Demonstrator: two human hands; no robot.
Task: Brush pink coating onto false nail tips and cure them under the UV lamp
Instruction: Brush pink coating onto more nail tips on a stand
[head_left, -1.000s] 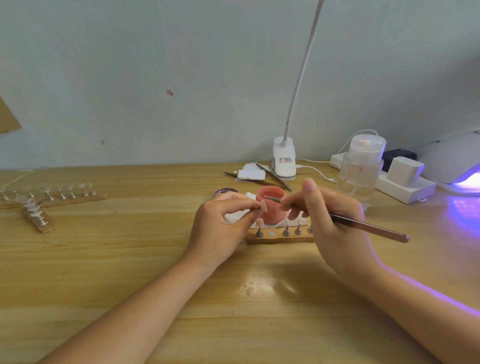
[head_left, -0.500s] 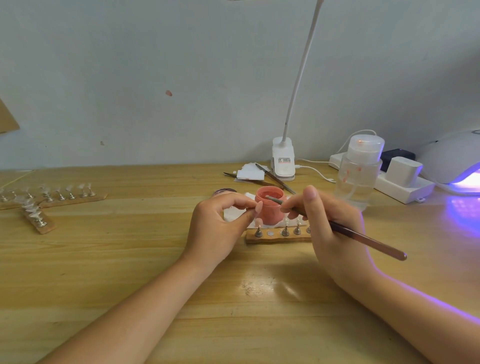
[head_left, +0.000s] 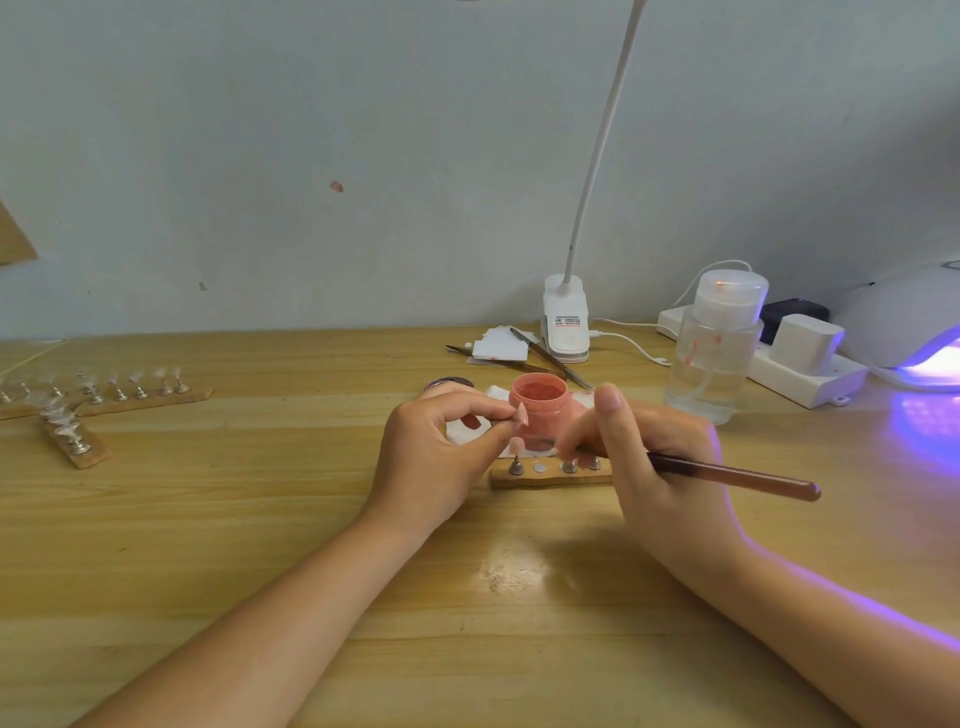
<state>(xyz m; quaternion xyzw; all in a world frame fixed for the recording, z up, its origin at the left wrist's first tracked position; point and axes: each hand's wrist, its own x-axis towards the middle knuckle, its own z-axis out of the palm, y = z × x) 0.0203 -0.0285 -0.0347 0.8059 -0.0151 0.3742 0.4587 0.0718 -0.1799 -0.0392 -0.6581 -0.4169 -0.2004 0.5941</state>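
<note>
At twelve o'clock of both wrists stood the open pink jar (head_left: 537, 397). The left hand (head_left: 441, 457) pinched a false nail tip (head_left: 521, 414) just beside its rim; the right hand (head_left: 649, 457) gripped the brush (head_left: 737, 475), bristles hidden. Judged risk: a slipped pinch could drop the tip, or a swinging handle could topple the jar.

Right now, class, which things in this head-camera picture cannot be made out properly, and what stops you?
- Brush bristles: head view, hidden behind the right hand.
- UV lamp: cut off by the right edge.
- Nail tip in the left hand: too small to judge its coating.
- Desk lamp head: cut off at the top.
</note>
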